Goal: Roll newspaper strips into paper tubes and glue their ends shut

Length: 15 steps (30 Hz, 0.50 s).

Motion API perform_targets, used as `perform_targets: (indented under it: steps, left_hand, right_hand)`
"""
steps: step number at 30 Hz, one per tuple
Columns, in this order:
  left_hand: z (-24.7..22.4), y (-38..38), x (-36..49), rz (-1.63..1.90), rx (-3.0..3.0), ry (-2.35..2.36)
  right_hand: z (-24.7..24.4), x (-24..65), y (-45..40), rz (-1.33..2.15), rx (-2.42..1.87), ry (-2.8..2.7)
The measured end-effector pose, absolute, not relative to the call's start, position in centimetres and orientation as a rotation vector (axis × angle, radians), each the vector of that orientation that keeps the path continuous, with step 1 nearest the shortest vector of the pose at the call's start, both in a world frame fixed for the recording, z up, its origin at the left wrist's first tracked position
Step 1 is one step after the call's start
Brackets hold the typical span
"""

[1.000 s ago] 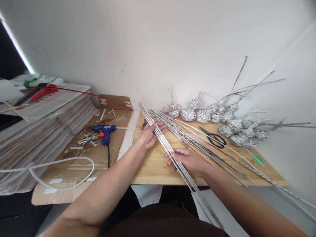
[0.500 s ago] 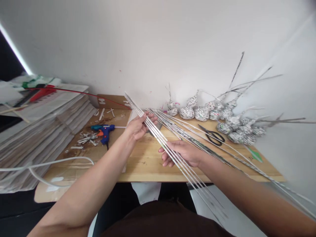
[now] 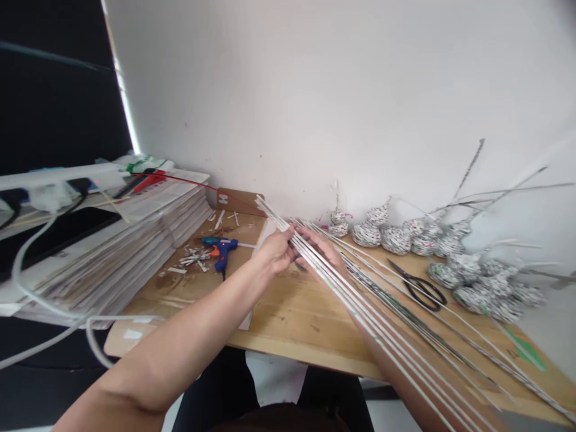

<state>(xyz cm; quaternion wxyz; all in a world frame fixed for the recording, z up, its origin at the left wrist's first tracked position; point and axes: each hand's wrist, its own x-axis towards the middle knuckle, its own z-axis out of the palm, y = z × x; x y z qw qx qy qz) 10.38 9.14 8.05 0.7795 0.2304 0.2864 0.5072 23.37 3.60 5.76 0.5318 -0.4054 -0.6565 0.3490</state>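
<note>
A bundle of several long, thin, white rolled-paper sticks (image 3: 335, 279) slants from the middle of the table down to the lower right. My left hand (image 3: 276, 249) is closed around it near its upper end, thumb on top. Right beside it, my right hand (image 3: 321, 249) holds the same bundle from the far side, fingers curled at the sticks and partly hidden by them. Beneath, more printed paper sticks (image 3: 382, 294) lie loose across the wooden table (image 3: 288, 324). Black-handled scissors (image 3: 423, 289) rest on the table to the right of them.
Woven paper gourd shapes (image 3: 396, 239) stand along the wall at right, some with sticks poking up. A blue glue gun (image 3: 222, 249) lies at left among paper scraps (image 3: 193, 257). A tall paper stack (image 3: 166, 222), a power strip (image 3: 67, 177) and white cables (image 3: 90, 315) are farther left.
My right hand has slid up along the sticks to beside my left hand. The camera view has turned left, bringing the power strip into sight.
</note>
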Motion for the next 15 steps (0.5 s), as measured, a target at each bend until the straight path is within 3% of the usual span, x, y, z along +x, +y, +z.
perform_targets:
  steps: [4, 9, 15]
  left_hand:
    - [8.0, 8.9, 9.8, 1.066, 0.516, 0.601]
    - [8.0, 9.5, 9.0, 1.051, 0.508, 0.577]
    - [5.5, 10.9, 8.8, 0.947, 0.563, 0.669]
  right_hand:
    - [6.6, 22.9, 4.7, 0.58, -0.962, -1.559]
    - [5.7, 22.8, 5.6, 0.77, -0.86, -1.476]
    - [3.8, 22.1, 5.2, 0.716, -0.969, -1.492]
